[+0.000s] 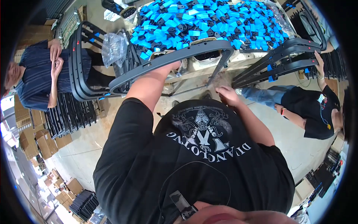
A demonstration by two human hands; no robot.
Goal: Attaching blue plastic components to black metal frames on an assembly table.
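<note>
- Smooth dark-grey tubular frame (203,47), round-cornered, stands before the person at the bench (244,56).
- Left hand (173,66) is by its bar, partly hidden; grip: cannot tell.
- Right hand (229,95) has bent fingers; hold unclear.
- Seemingly a reaching step; next calls for wrist clearance.
- Beyond: angular blue-and-black blocks (201,23).

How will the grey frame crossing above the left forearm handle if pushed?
The grey frame is probably stiff: its long tube keeps its rounded bends. Being narrow and open, it may tip or swing. Its smooth-looking surface could be slippery.
</note>
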